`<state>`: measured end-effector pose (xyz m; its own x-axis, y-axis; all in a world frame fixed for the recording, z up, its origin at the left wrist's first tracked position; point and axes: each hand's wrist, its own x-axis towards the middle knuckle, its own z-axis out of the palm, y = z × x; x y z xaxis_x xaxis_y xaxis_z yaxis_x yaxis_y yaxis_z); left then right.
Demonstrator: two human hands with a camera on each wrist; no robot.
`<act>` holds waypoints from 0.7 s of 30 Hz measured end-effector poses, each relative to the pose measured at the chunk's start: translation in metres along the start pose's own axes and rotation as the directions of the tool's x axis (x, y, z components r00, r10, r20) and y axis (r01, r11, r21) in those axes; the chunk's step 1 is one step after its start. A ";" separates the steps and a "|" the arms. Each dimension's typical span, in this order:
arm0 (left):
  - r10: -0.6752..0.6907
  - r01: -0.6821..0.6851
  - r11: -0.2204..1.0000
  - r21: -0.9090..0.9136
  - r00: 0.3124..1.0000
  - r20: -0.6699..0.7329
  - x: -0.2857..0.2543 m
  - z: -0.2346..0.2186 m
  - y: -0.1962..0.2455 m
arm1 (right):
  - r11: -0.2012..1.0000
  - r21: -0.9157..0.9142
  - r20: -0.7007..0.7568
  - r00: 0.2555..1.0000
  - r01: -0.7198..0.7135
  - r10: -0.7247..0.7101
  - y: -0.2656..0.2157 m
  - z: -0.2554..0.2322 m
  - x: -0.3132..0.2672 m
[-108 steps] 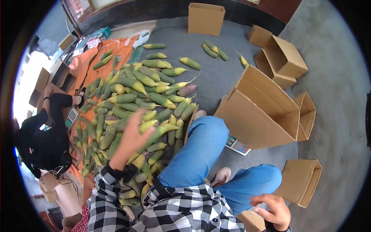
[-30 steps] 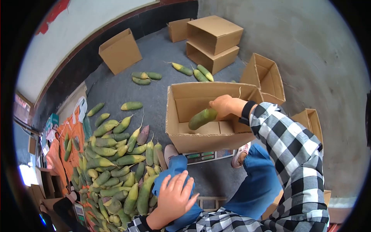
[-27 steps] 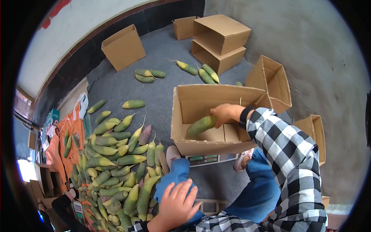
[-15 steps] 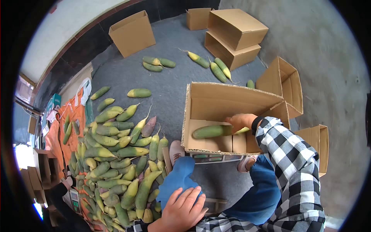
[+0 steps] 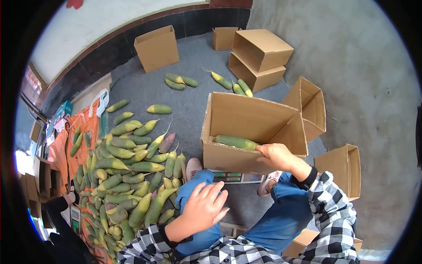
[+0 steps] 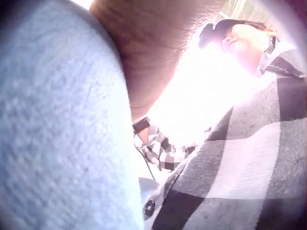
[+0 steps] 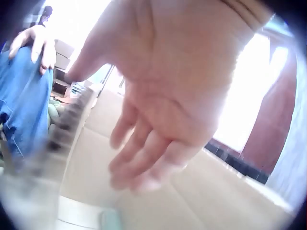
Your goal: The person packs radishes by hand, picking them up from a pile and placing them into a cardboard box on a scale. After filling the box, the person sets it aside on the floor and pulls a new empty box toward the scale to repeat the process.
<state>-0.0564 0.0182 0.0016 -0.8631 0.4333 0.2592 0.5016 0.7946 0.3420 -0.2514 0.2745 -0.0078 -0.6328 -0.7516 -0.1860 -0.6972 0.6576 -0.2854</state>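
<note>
A cardboard box (image 5: 233, 157) stands on a scale (image 5: 233, 177) before the person's knees. One long green radish (image 5: 237, 142) lies inside it, partly hidden by the near wall; a pale green end (image 7: 111, 219) shows low in the right wrist view. Over the near rim hangs the right hand (image 5: 281, 157), its fingers loosely bent and holding nothing (image 7: 163, 91). The left hand (image 5: 204, 209) rests on the blue-jeaned knee with fingers spread (image 7: 36, 43). In the left wrist view only part of that hand (image 6: 144, 48) shows against the denim.
A large radish pile (image 5: 127, 171) covers an orange sheet (image 5: 63, 154) at the left. Several radishes lie beyond the box. Other cartons (image 5: 157, 49) stand at the back and right (image 5: 336, 169). Another person's dark-clothed limb (image 5: 61, 215) is at lower left.
The right hand, which was holding the radish inside the box, has let go of it and moved up towards the near rim. The left hand has stayed on the knee.
</note>
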 end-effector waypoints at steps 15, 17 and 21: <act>-0.171 0.067 0.882 -0.466 0.968 -0.185 -0.002 -0.010 0.003 | 1.000 -0.011 -0.100 0.995 0.005 -0.006 0.004 0.000 -0.026; -0.352 0.208 0.869 -0.449 0.897 -0.268 -0.015 -0.016 -0.021 | 0.996 -0.051 -0.255 0.965 -0.077 0.061 -0.007 0.000 -0.034; -0.596 0.504 0.796 -0.335 0.751 -0.285 -0.077 0.000 -0.103 | 0.993 -0.055 -0.444 0.893 -0.103 0.068 -0.014 0.004 -0.041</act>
<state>-0.0417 -0.0965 -0.0535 -0.9305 -0.2694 0.2484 -0.0168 0.7085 0.7055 -0.2144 0.2960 0.0000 -0.7622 -0.6043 0.2319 -0.6460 0.7332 -0.2125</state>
